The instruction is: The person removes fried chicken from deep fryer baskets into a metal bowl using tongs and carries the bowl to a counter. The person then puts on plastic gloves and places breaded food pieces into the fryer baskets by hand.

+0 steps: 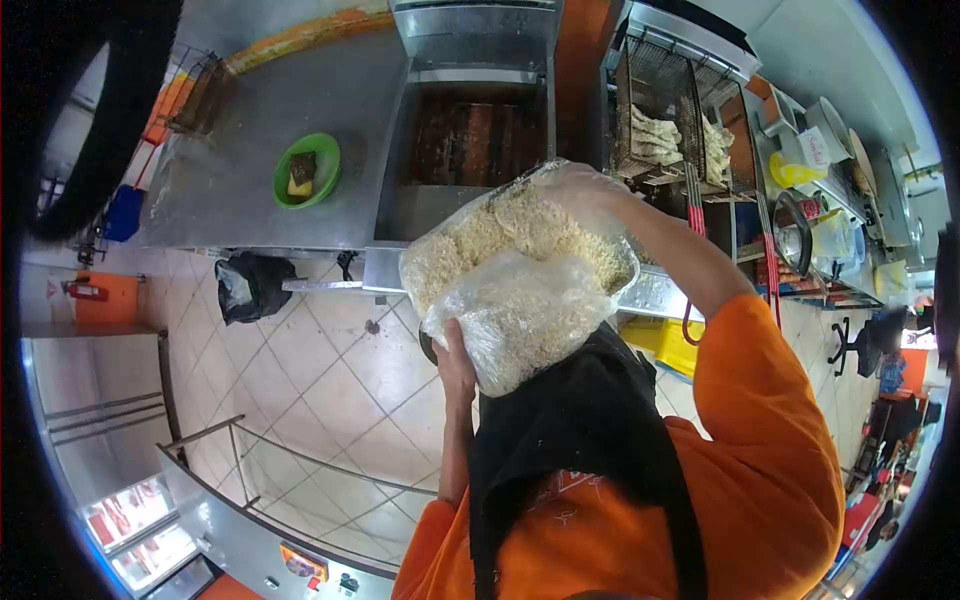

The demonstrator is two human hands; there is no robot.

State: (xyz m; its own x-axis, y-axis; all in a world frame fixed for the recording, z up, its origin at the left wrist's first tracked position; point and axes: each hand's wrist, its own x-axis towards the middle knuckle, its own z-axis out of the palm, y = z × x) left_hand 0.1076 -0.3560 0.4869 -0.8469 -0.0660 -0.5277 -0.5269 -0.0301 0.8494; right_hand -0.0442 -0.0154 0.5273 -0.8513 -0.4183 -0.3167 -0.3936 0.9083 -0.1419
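Note:
A clear plastic bag (pixel 515 310) lies bunched against the black apron (pixel 570 420). Pale, coarse crumbs (pixel 520 225) fill the broad, plastic-lined load in front of it, and some show through the film. My left hand (pixel 457 362) is closed on the near left side of the plastic bag, thumb up along it. At the far right edge of the crumbs is my right hand (pixel 585 190), its fingers blurred and partly hidden at the plastic. Whether a tray lies under the crumbs is hidden.
Beyond the crumbs is a steel fryer basin (pixel 475 185). Wire fry baskets (pixel 655 125) with pale battered pieces and red handles stand on the right. A green bowl (pixel 308 172) sits on the steel counter (pixel 240 215). A yellow bin (pixel 665 345) is below right.

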